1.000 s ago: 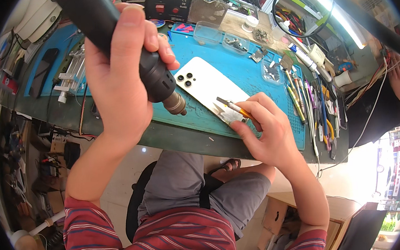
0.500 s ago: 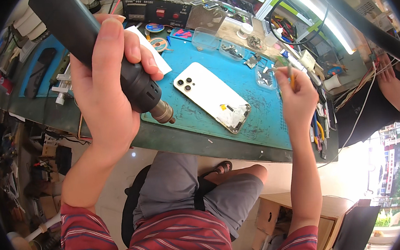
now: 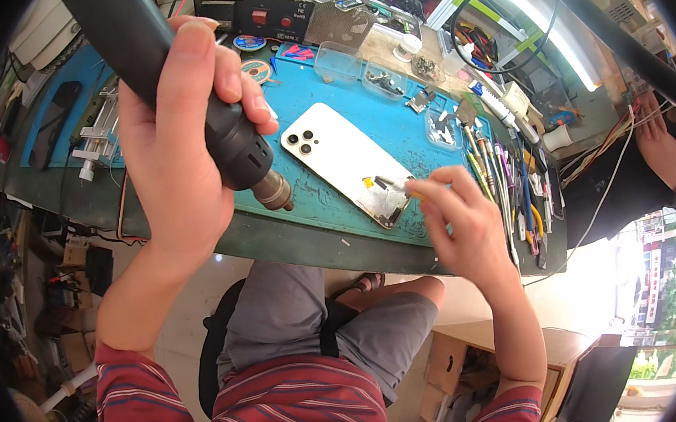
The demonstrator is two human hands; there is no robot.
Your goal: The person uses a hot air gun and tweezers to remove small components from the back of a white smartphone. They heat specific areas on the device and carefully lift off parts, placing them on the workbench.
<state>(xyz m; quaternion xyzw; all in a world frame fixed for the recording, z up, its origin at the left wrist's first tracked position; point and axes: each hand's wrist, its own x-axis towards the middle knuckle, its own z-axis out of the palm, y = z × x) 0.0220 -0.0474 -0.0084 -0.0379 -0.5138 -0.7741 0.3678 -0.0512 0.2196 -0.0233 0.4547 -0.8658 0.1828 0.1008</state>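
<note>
Phone [image 3: 340, 146], white-lettered black box [image 3: 272, 9] beyond

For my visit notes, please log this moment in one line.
left hand: holding hot-air gun | right hand: holding tool over phone, contact unclear | phone: on mat, cameras up

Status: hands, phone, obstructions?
Left hand gripping heat gun. Right hand holding thin tool. Phone camera-side up on blue mat, tool over its damaged end. Right fingers partly cover one edge.

Mat [image 3: 378, 119] free beyond phone [image 3: 336, 139] — tools [image 3: 504, 184] crowd right.
</note>
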